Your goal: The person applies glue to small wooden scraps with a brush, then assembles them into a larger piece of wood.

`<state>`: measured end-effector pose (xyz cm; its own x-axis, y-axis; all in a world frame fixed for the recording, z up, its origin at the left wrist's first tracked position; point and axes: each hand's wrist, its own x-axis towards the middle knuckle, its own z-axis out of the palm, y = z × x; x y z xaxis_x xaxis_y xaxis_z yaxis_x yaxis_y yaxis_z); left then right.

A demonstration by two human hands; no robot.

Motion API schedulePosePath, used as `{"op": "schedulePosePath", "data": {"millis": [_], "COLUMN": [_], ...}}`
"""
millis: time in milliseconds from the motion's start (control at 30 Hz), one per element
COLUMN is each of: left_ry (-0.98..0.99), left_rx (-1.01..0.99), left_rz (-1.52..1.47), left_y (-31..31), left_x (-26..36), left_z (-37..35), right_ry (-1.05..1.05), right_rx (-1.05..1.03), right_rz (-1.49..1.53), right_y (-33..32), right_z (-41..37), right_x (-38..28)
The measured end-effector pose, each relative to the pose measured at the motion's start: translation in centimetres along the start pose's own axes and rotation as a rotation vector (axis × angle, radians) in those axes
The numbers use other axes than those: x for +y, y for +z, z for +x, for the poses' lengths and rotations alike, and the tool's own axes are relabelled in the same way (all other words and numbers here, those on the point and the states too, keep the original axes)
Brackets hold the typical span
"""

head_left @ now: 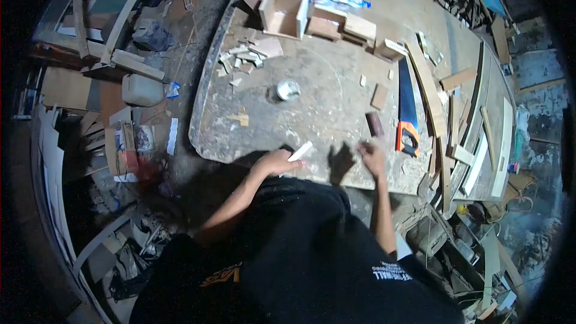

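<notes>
My left hand (pixel 277 163) is closed around a small pale strip of wood (pixel 300 151), which sticks out past the fingers at the table's near edge. My right hand (pixel 372 158) is raised over the same edge with its fingers curled together. Whatever may be in them is too small to make out. Just beyond it lies a dark reddish-brown piece (pixel 374 124), apparently rolled, with a small wooden block (pixel 379 96) behind. To its right rests a handsaw (pixel 407 105) with an orange and black handle. An open round tin (pixel 288 90) stands near the middle of the worktable (pixel 240 138).
Open wooden boxes (pixel 283 15) and smaller box parts (pixel 360 26) stand toward the back. Wood scraps (pixel 249 55) are heaped at the left. Long boards (pixel 427 90) line the right side. A jerrycan (pixel 143 90) and more scrap cover the floor at left.
</notes>
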<state>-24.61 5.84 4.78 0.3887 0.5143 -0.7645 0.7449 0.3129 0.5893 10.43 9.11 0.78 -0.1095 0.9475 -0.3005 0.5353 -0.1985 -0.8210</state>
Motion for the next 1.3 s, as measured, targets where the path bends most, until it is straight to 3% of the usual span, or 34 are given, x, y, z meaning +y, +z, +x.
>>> {"op": "schedulePosePath", "data": {"millis": [33, 67, 167, 300, 433, 500, 567, 633, 700, 733, 833, 933, 1000, 1067, 1200, 1300], "left_ry": [0.058, 0.215, 0.202, 0.341, 0.293, 0.177, 0.104, 0.136, 0.267, 0.269, 0.363, 0.224, 0.187, 0.121, 0.056, 0.073], "left_rx": [0.023, 0.117, -0.157, -0.177, 0.202, 0.210, 0.273, 0.477, 0.697, 0.760, 1.119, 1.197, 1.061, 0.959, 1.007, 1.018], "left_rz": [0.033, 0.011, -0.118, -0.153, -0.247, -0.070, -0.012, -0.228, -0.140, -0.112, 0.079, 0.270, 0.220, 0.211, 0.193, -0.172], "left_y": [-1.5, -0.4, -3.3, -4.4, -7.7, -10.6, -13.5, -17.0, -21.1, -23.2, -29.0, -32.6, -33.5, -34.3, -33.5, -32.5], "left_x": [-0.2, -4.5, -4.9, -7.1, -10.1, -11.3, -11.8, -10.8, -10.1, -10.6, -10.4, -9.5, -10.2, -10.6, -14.4, -16.9], "left_z": [-0.8, 2.7, 3.8, 5.9, 6.1, 5.1, 4.1, 3.2, 3.7, 5.1, 8.9, 10.5, 10.6, 10.5, 10.1, 9.5], "right_ry": [0.068, 0.237, 0.273, 0.366, 0.600, 0.520, 0.587, 0.609, 0.596, 0.506, 0.599, 0.711, 0.693, 0.689, 0.625, 0.493], "right_rx": [-0.070, -0.209, -0.232, -0.172, 0.183, 0.343, 0.434, 0.492, 0.506, 0.274, 0.229, 0.143, 0.074, 0.165, 0.239, 0.168], "right_rz": [0.203, 0.273, 0.676, 0.477, 0.469, 0.648, 0.857, 1.076, 1.165, 1.137, 0.842, 0.535, 0.389, 0.462, 0.438, 0.371], "right_y": [3.5, 5.8, 14.1, 13.2, 8.6, 7.1, 6.0, 5.7, 5.9, 5.6, 6.4, 6.8, 6.9, 6.3, 4.5, 5.1], "right_z": [-0.1, -0.7, -1.5, -1.5, 0.4, 2.1, 4.9, 8.9, 11.9, 13.0, 14.7, 14.9, 14.8, 15.1, 17.4, 21.4], "right_x": [1.2, -3.5, -6.3, -6.0, -3.8, -3.2, -2.5, -1.6, -0.7, 2.5, 0.3, -1.7, -2.2, -2.6, -6.3, -10.3]}}
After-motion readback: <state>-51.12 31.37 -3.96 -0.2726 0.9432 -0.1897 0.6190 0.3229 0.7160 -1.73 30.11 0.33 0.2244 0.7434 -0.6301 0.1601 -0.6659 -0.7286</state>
